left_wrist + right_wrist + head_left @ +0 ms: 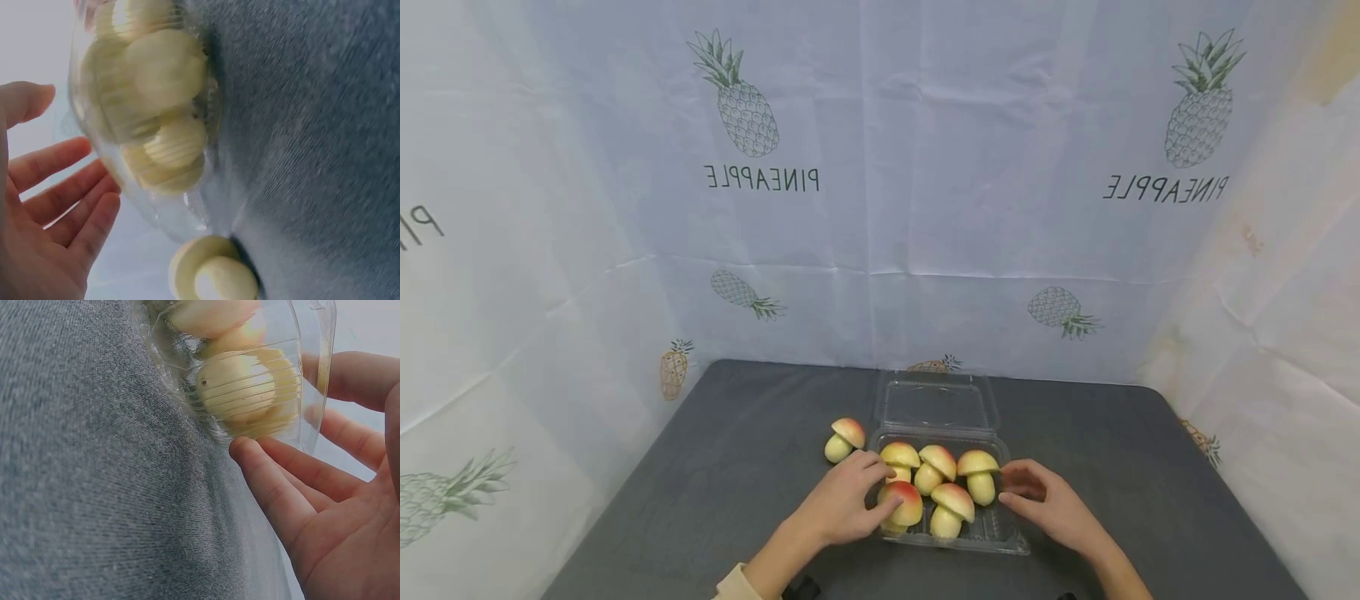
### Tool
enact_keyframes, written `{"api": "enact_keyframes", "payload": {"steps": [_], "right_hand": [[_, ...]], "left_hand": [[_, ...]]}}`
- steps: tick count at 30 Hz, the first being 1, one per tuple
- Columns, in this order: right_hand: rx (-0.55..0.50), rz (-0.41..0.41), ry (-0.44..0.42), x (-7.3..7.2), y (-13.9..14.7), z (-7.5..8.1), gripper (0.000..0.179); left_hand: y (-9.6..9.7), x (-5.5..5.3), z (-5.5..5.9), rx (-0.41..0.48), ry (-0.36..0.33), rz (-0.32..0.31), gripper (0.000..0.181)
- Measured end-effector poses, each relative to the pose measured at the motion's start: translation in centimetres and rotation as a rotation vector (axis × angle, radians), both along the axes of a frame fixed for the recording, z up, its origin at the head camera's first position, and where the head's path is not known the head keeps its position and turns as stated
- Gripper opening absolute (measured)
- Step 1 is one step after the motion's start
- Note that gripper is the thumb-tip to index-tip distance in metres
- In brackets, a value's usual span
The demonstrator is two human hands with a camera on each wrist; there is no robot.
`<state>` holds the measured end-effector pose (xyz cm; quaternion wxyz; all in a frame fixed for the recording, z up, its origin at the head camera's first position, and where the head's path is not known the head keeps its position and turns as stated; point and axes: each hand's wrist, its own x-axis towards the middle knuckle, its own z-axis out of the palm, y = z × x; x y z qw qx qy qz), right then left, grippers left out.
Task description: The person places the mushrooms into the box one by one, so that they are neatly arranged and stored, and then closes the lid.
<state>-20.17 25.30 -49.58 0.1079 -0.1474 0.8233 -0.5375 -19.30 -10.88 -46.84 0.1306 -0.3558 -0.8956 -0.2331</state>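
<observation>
A clear plastic clamshell box [1000, 546] stands on the dark grey table [700, 500] with its lid [936, 400] folded open toward the back. Several yellow-and-red toy mushrooms [940, 487] lie inside it. One more mushroom [844, 438] lies on the table just left of the box. My left hand [868, 487] rests at the box's left side, fingers straight, touching the front-left mushroom [904, 502]. My right hand [1018, 487] touches the box's right wall with relaxed fingers. In the left wrist view, the left hand [62, 162] is spread beside the box [181, 215], with the loose mushroom [212, 272] below. In the right wrist view, the right hand's fingertips [250, 453] meet the box [312, 375].
White sheets printed with pineapples [880, 208] wall in the table at the back and on both sides. The table's rounded far corners lie at the back left [722, 367] and back right [1150, 392].
</observation>
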Motion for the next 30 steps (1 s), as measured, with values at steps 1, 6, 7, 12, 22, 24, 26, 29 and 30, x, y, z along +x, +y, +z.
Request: {"api": "enact_keyframes", "payload": {"steps": [1, 6, 7, 12, 22, 24, 26, 29, 30], "right_hand": [[0.000, 0.001, 0.001, 0.0, 0.0, 0.0, 0.046], [-0.015, 0.017, 0.006, 0.1, 0.3, 0.2, 0.046], [-0.019, 0.019, 0.004, 0.1, 0.3, 0.2, 0.046], [-0.023, 0.029, 0.002, 0.3, 0.4, 0.4, 0.046], [-0.033, 0.052, -0.005, 0.5, 0.8, 0.4, 0.046], [-0.036, 0.057, -0.009, 0.6, 0.9, 0.4, 0.046], [-0.039, 0.061, -0.011, 0.6, 1.0, 0.3, 0.047], [-0.045, 0.065, -0.011, 0.7, 1.1, 0.2, 0.047], [-0.046, 0.067, -0.011, 0.7, 1.1, 0.2, 0.047]], "left_hand": [[-0.1, 0.0, 0.2, 0.010, -0.006, 0.001, 0.029], [-0.5, -0.4, 1.0, 0.069, -0.037, 0.052, 0.019], [-0.6, -0.6, 1.0, 0.085, -0.043, 0.070, 0.018], [-1.3, -1.5, 1.1, 0.141, -0.035, 0.161, 0.014], [-2.5, -4.0, 0.4, 0.066, 0.031, 0.263, 0.024], [-2.7, -4.3, 0.1, 0.057, 0.010, 0.265, 0.027], [-2.8, -4.4, -0.1, 0.057, -0.022, 0.267, 0.030], [-2.9, -4.7, -0.5, 0.078, -0.092, 0.279, 0.032], [-2.9, -4.8, -0.6, 0.085, -0.121, 0.288, 0.032]]}}
